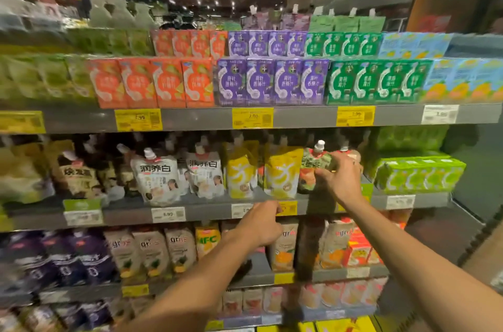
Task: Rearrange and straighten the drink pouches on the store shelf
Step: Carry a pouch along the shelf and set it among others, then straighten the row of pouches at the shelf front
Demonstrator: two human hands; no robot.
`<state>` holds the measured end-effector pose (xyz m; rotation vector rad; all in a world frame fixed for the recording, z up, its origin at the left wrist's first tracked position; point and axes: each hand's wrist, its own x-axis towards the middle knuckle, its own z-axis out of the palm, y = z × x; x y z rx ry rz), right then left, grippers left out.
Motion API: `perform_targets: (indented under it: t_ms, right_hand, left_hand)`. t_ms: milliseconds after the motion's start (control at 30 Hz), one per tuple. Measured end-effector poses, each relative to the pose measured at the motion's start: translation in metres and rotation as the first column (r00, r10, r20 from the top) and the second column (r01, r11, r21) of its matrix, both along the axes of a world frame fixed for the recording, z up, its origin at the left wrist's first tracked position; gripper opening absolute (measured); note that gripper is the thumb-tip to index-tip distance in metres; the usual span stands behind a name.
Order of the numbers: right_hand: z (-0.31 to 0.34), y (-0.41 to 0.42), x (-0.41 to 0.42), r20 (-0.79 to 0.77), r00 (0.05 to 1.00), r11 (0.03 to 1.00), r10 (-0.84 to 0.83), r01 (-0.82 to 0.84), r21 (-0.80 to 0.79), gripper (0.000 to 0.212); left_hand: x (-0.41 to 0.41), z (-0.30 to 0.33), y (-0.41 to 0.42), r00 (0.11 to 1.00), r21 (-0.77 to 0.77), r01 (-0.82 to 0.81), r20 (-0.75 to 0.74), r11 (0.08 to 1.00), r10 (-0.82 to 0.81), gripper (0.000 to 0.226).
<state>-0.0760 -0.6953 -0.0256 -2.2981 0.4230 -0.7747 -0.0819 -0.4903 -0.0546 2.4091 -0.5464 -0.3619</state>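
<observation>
On the middle shelf [206, 209] stand spouted drink pouches: brown ones at the left, white pouches [156, 179], yellow pouches [281, 172] and a green-and-orange pouch [313, 165] at the right. My right hand [341, 180] grips that green-and-orange pouch from its right side, fingers wrapped over its upper part. My left hand [262, 221] hovers lower, in front of the shelf edge below the yellow pouches, fingers curled and holding nothing. Some white and brown pouches lean sideways.
Above, a shelf carries orange, purple [272, 81] and green juice cartons. Green multipacks [419, 174] sit right of the pouches. Below are more pouches and cartons [283, 247]. Price tags line the shelf edges. A wall panel closes the right side.
</observation>
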Motion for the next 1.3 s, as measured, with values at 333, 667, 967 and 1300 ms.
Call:
perform_targets:
  t_ms: [333,667,967,1300]
  right_hand:
    - [-0.002,0.020,0.012,-0.139,0.990,0.986,-0.034,0.011,-0.165,0.043]
    - [-0.002,0.027,0.005,-0.135,0.989,0.989,-0.067,0.048,-0.142,0.047]
    - [0.007,0.065,-0.021,0.069,0.996,0.997,-0.054,0.058,-0.060,0.054]
    - [0.013,0.270,0.010,-0.042,0.886,0.884,0.462,-0.464,-0.057,0.036]
  left_hand:
    - [0.003,-0.015,0.064,0.985,0.114,-0.121,-0.113,0.986,0.134,0.028]
    - [-0.004,-0.038,0.120,0.944,0.140,-0.283,-0.137,0.949,0.301,0.048]
    - [0.009,-0.006,0.140,0.943,0.063,-0.332,0.023,0.941,0.332,0.043]
    - [0.008,0.006,0.247,0.906,0.066,-0.418,0.103,0.906,0.410,0.041]
